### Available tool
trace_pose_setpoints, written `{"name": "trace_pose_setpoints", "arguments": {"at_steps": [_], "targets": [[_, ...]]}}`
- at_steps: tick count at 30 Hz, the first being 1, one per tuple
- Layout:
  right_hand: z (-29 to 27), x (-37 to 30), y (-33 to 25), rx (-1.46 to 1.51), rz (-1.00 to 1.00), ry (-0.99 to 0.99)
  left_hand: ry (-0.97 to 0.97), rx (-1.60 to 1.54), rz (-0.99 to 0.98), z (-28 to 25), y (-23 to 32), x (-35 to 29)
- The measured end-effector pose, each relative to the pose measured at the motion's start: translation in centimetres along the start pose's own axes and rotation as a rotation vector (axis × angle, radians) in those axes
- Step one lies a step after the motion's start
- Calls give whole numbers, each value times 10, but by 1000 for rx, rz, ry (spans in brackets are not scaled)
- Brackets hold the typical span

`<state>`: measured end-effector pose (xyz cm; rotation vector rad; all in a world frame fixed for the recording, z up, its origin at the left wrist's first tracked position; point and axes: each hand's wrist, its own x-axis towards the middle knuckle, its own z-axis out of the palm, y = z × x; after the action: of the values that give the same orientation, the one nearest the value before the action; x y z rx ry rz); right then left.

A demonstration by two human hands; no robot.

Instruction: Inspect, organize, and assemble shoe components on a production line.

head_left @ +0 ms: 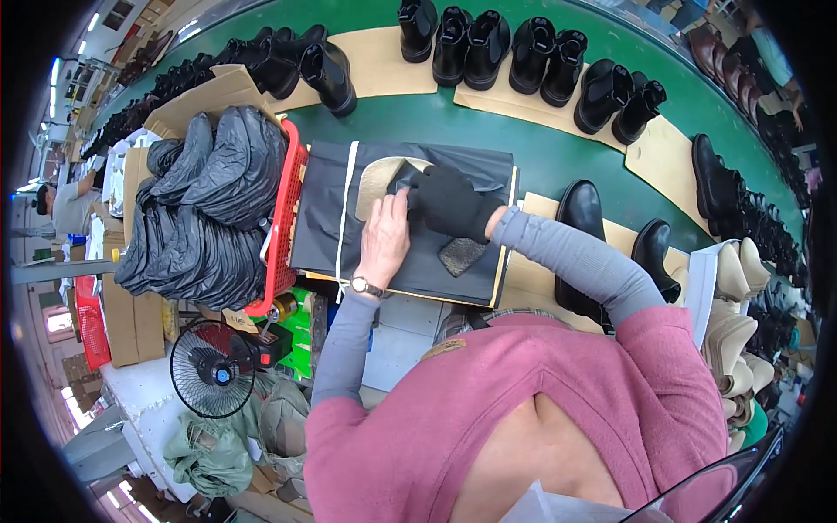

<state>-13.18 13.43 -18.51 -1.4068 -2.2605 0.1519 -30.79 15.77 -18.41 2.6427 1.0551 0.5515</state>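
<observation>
On a stack of thin black sheets (318, 218) lies a beige, curved piece (377, 185), like a shoe insole, with dark material over part of it. My bare left hand (386, 234), a watch at its wrist, has its fingers bent and pinched on the dark material at the piece's near edge. Close against it, my right hand (449, 202) in a black glove is closed over the piece's right part; its fingertips are mostly hidden. Beside the right wrist rests a rough dark grey pad (460, 256). A white strap (347, 209) crosses the stack's left side.
Left of the stack, a red basket (283, 218) holds bundles wrapped in black plastic (205, 235). Black boots (484, 48) line cardboard on the green bench (397, 113). Black shoes (581, 227) stand at right, near beige shoe-shaped pieces (732, 322). A fan (214, 370) is at lower left.
</observation>
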Motion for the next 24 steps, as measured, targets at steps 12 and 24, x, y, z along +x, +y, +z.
{"name": "trace_pose_setpoints", "arguments": {"at_steps": [12, 24], "targets": [[-119, -76, -44, 751, 594, 549, -69, -1690, -265, -45, 127, 64], [-224, -195, -34, 1023, 795, 777, 320, -510, 631, -39, 268, 94]]}}
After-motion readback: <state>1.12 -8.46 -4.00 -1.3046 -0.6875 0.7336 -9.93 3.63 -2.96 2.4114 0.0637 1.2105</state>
